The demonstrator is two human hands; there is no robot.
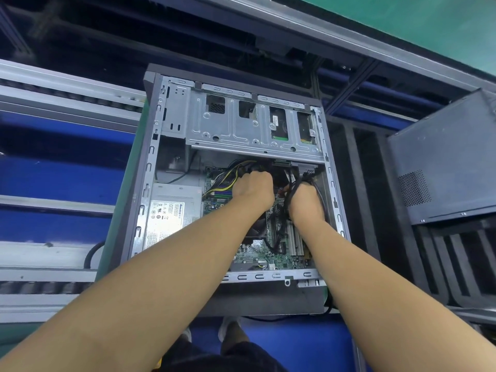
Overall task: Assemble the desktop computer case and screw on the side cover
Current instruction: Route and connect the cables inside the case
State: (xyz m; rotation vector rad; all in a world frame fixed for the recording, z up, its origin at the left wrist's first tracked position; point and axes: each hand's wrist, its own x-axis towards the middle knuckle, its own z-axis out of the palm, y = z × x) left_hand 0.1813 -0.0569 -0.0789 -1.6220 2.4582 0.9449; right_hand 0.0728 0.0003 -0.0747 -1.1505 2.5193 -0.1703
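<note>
The desktop computer case (150,167) lies on its side with its open side facing up. Inside I see the drive cage (241,130), the power supply (171,208) and the green motherboard (257,253). Both my hands reach deep into the case below the drive cage. My left hand (253,190) is curled around black cables near the yellow and black wire bundle (228,178). My right hand (306,201) grips a bunch of black cables (291,189) that loop over its back. The fingertips of both hands are hidden. The dark side cover (442,159) leans at the right, apart from the case.
The case rests on a green mat (126,200) over a conveyor line with metal rails (53,84) at the left. Black foam slotted racks (375,210) stand to the right of the case, below the side cover. My shoes (230,328) show on the blue floor below.
</note>
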